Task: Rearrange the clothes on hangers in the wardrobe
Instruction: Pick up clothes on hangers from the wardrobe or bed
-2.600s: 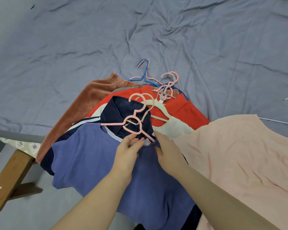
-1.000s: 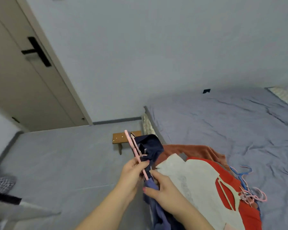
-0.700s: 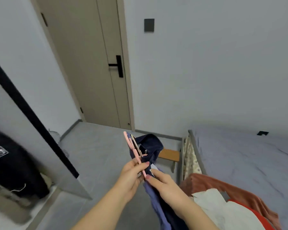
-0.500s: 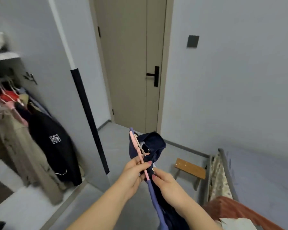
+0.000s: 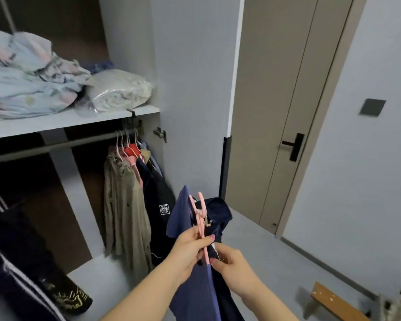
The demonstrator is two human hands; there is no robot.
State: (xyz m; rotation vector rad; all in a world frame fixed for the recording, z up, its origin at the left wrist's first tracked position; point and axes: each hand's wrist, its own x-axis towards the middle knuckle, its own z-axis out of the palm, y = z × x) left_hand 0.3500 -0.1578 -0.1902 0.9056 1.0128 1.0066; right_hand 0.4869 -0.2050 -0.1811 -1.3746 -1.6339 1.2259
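head view: the left hand (image 5: 190, 247) grips a pink hanger (image 5: 200, 218) low on its frame, fingers and thumb curled round it, with the hook end pointing up. the right hand (image 5: 234, 262) is just beside and below it, thumb and forefinger pinching the blue shirt (image 5: 195, 288) at the hanger's lower end; whether it also touches the hanger itself is unclear. the shirt hangs on the hanger in midair between the two hands, in front of the open wardrobe (image 5: 190, 66), its navy collar (image 5: 218, 209) folded over to the right of the hook and its body dropping below the wrists and out of frame.

inside the wardrobe a rail (image 5: 56, 144) runs under a shelf (image 5: 79, 117). at the rail's right end pale hangers carry a cluster of clothes: an olive coat (image 5: 123, 205), a red garment (image 5: 131, 148) showing only at the shoulders, and a dark jacket (image 5: 160, 200) with a small white badge, which hangs nearest the shirt. on the shelf lie pale crumpled bedding (image 5: 28, 77) and a quilt in a clear bag (image 5: 120, 89). a dark striped garment (image 5: 16, 274) fills the lower left, blurred.

right of the wardrobe stands a closed beige door (image 5: 276, 112) with a black handle (image 5: 293, 147), then a grey wall with a dark switch plate (image 5: 372, 107). a wooden stool (image 5: 333, 300) sits on the floor at the lower right
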